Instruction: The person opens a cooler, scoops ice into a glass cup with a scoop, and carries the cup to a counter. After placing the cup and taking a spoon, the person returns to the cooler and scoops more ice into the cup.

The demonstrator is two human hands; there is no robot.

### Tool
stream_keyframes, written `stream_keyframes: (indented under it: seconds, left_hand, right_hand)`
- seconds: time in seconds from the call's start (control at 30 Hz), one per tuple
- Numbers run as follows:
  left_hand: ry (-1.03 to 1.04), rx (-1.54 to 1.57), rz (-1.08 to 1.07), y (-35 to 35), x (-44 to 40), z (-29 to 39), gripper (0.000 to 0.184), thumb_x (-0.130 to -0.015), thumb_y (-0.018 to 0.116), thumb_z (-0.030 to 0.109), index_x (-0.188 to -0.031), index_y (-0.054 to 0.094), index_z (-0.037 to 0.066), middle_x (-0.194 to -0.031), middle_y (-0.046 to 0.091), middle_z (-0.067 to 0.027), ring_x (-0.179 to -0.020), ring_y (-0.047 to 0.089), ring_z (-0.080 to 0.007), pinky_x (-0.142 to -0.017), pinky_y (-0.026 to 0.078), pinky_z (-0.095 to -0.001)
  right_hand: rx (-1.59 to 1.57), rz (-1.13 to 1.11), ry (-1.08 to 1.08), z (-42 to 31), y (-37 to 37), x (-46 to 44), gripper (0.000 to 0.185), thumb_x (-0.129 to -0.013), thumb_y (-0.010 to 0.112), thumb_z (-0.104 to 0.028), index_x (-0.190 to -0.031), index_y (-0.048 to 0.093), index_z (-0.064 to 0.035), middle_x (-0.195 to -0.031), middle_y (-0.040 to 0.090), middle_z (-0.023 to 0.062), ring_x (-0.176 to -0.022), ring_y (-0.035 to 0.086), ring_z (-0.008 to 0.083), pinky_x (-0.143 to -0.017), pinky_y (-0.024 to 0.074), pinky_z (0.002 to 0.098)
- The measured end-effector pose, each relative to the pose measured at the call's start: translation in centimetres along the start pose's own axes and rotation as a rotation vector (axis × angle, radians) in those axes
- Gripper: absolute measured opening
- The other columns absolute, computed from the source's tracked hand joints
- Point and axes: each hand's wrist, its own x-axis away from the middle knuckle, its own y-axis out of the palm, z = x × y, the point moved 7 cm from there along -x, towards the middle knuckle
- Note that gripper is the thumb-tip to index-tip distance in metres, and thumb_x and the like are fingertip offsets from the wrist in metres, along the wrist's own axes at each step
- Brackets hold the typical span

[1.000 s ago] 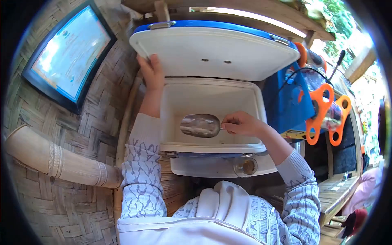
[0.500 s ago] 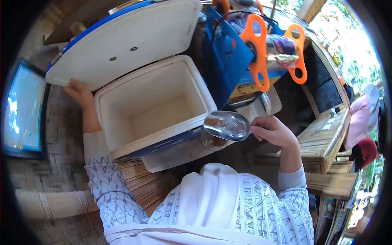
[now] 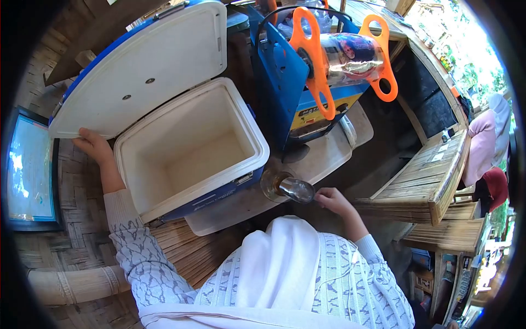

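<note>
My left hand (image 3: 94,145) grips the near left edge of the raised lid (image 3: 148,60) of a cooler box, with its fingers curled at the rim. The blue-and-white cooler box (image 3: 192,203) stands open in front of me, and its pale inner walls show. My right hand (image 3: 335,200) pinches the handle end of a shiny, see-through scoop (image 3: 298,190). The scoop's mouth points left, at a clear glass (image 3: 270,185) beside the cooler's front right corner. Whether scoop and glass touch, I cannot tell.
Behind the glass stands a blue machine (image 3: 285,104) with orange end brackets (image 3: 313,60) around a roll of printed film (image 3: 353,55). A pale tray (image 3: 334,153) lies under it. A framed panel (image 3: 34,170) is at left, a bamboo bench (image 3: 411,192) at right.
My right hand has moved the scoop down and slightly left, from beside the cooler's rim to the glass. My left hand stays on the lid. The view has shifted a little.
</note>
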Motion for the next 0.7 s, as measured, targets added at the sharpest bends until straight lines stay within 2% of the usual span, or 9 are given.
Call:
stream_keyframes:
  seconds: [0.17,0.23,0.33,0.6,0.67,0.7]
  left_hand:
    - [-0.039,0.056,-0.018,0.5,0.2,0.7,0.053,-0.097,0.031,0.038,-0.126,0.025,-0.006,-0.119,0.042,-0.0265,-0.106,0.047,-0.0303,-0.092,0.038,-0.0394]
    - [-0.046,0.068,0.005,0.2,0.2,0.1,0.057,-0.096,0.034,0.042,-0.125,0.027,-0.007,-0.117,0.042,-0.0229,-0.105,0.046,-0.0266,-0.092,0.037,-0.0365]
    - [-0.108,-0.022,-0.003,-0.1,0.2,-1.2,0.055,-0.096,0.034,0.042,-0.122,0.029,-0.007,-0.115,0.043,-0.0221,-0.104,0.047,-0.0263,-0.091,0.037,-0.0363]
    - [-0.027,0.009,0.000,0.1,0.0,0.0,0.055,-0.095,0.035,0.043,-0.118,0.031,-0.007,-0.113,0.044,-0.0220,-0.103,0.047,-0.0259,-0.091,0.038,-0.0366]
    - [-0.023,0.021,0.007,0.4,0.3,1.2,0.056,-0.095,0.036,0.043,-0.118,0.031,-0.007,-0.113,0.044,-0.0220,-0.104,0.047,-0.0259,-0.091,0.038,-0.0367]
    - [-0.034,0.016,0.006,0.5,0.4,1.5,0.050,-0.096,0.034,0.039,-0.116,0.031,-0.007,-0.112,0.044,-0.0224,-0.103,0.046,-0.0264,-0.091,0.037,-0.0370]
  right_hand:
    - [0.089,0.026,-0.077,0.7,0.6,-1.1,0.026,-0.082,0.056,-0.023,-0.086,0.062,0.0018,-0.066,0.060,0.0058,-0.060,0.056,0.0133,-0.058,0.0452,0.0273]
    - [0.121,0.040,-0.073,0.7,0.5,-1.2,0.026,-0.082,0.055,-0.023,-0.086,0.062,0.0024,-0.066,0.060,0.0062,-0.060,0.057,0.0135,-0.058,0.0455,0.0280]
    - [0.182,0.054,-0.068,0.6,0.9,-1.3,0.027,-0.082,0.055,-0.022,-0.085,0.062,0.0034,-0.065,0.060,0.0072,-0.060,0.057,0.0138,-0.058,0.0461,0.0289]
    - [0.248,0.120,-0.096,-0.2,0.7,-1.1,0.027,-0.080,0.056,-0.023,-0.084,0.062,0.0032,-0.064,0.060,0.0084,-0.058,0.058,0.0152,-0.057,0.0463,0.0293]
    - [0.257,0.135,-0.041,-0.4,0.5,-1.0,0.030,-0.077,0.057,-0.023,-0.088,0.064,0.0037,-0.071,0.064,0.0158,-0.061,0.061,0.0213,-0.060,0.0479,0.0337]
    - [0.255,0.133,-0.037,-0.8,0.5,-0.8,0.030,-0.077,0.057,-0.023,-0.088,0.064,0.0037,-0.071,0.064,0.0158,-0.061,0.061,0.0213,-0.060,0.0479,0.0337]
